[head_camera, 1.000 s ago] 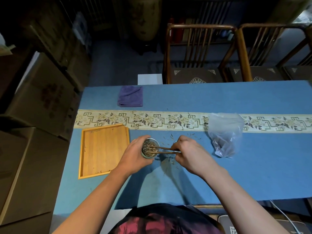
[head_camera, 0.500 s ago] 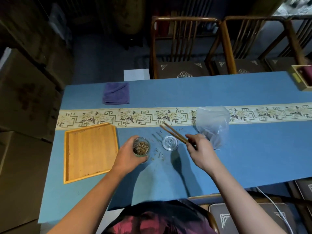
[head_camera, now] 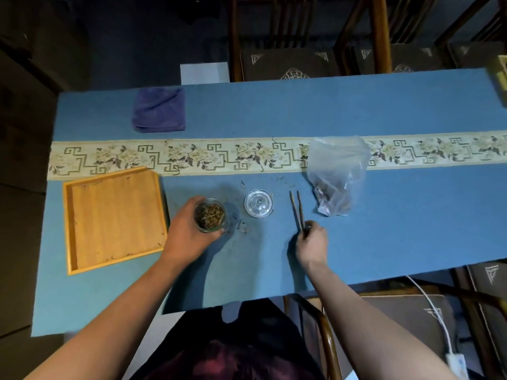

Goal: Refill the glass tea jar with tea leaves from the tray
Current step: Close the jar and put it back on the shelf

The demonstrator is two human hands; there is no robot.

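The glass tea jar (head_camera: 210, 215) stood open and upright, full of brown tea leaves (head_camera: 209, 213); the wooden tray (head_camera: 113, 218) lay left of it, almost bare.

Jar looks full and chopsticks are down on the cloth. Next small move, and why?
Probably release the chopsticks and reach the right hand to the glass lid. The jar, gripped by the left hand, is packed with leaves near its rim, the tray is nearly bare, and the lid sits apart beside the jar, so capping seems next.
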